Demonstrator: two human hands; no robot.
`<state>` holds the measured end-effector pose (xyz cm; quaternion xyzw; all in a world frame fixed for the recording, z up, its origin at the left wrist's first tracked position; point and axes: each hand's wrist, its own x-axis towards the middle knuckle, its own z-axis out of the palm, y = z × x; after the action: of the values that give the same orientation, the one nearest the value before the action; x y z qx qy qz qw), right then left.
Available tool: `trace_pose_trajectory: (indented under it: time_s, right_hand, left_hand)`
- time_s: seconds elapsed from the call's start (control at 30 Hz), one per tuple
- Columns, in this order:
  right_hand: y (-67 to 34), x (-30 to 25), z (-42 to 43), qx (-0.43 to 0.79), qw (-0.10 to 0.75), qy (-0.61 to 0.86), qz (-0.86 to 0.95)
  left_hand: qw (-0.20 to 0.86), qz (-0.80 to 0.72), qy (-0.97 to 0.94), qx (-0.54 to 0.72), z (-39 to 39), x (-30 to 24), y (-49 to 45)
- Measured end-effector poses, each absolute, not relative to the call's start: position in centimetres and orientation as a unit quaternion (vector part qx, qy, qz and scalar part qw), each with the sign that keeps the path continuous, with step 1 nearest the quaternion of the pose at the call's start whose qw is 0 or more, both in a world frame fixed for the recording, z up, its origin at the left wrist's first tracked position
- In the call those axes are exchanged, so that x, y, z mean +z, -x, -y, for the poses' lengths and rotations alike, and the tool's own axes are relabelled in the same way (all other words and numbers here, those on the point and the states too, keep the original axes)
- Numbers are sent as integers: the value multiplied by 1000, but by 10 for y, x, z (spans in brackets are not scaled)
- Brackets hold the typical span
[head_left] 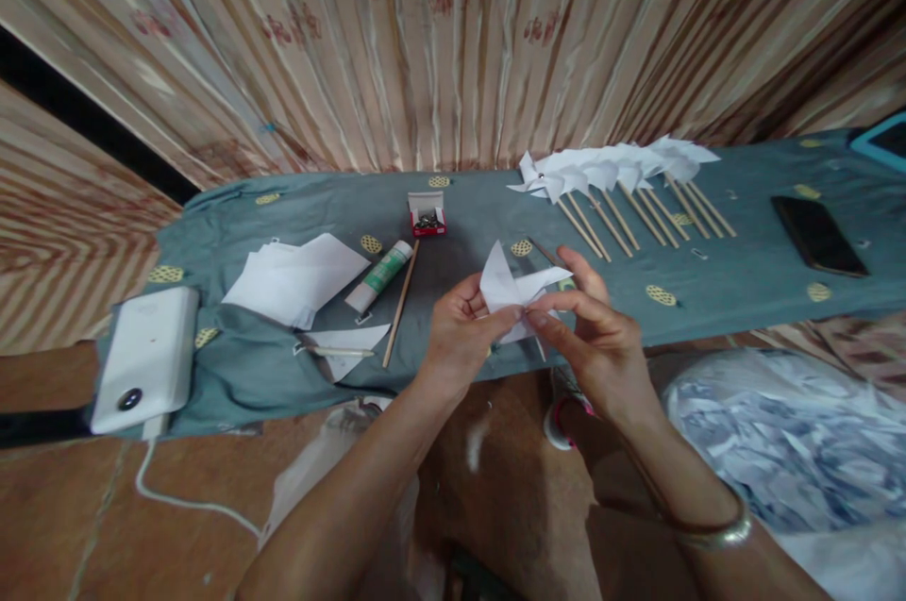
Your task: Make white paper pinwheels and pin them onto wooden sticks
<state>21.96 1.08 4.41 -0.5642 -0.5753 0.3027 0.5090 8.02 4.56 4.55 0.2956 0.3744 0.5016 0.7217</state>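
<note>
A white paper pinwheel (500,285) is held up over the front edge of the cloth-covered table. My left hand (457,332) grips its left side, thumb pressed near the middle. The thumb and forefinger of my right hand (591,327) pinch at the pinwheel's centre; whatever lies between those fingertips is too small to make out. Left of my hands, a wooden stick (401,304) lies beside a green and white glue stick (380,277). Behind them a small red box (428,216) stands open with small metal pieces inside.
Finished pinwheels on sticks (623,175) lie in a row at the back right. A black phone (817,236) rests farther right. White paper sheets (297,278), a pencil (340,351) and a white device (146,358) with a cable lie left. A clear bag of paper scraps (793,431) sits below right.
</note>
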Motion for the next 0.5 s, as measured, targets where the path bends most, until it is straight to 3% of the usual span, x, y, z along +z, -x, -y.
trace_pose_trajectory:
  time_s: [0.5]
  right_hand:
    - [-221,43,-11,323,513,562,563]
  left_hand:
    - [722,-380,-291,499,-45,47,-80]
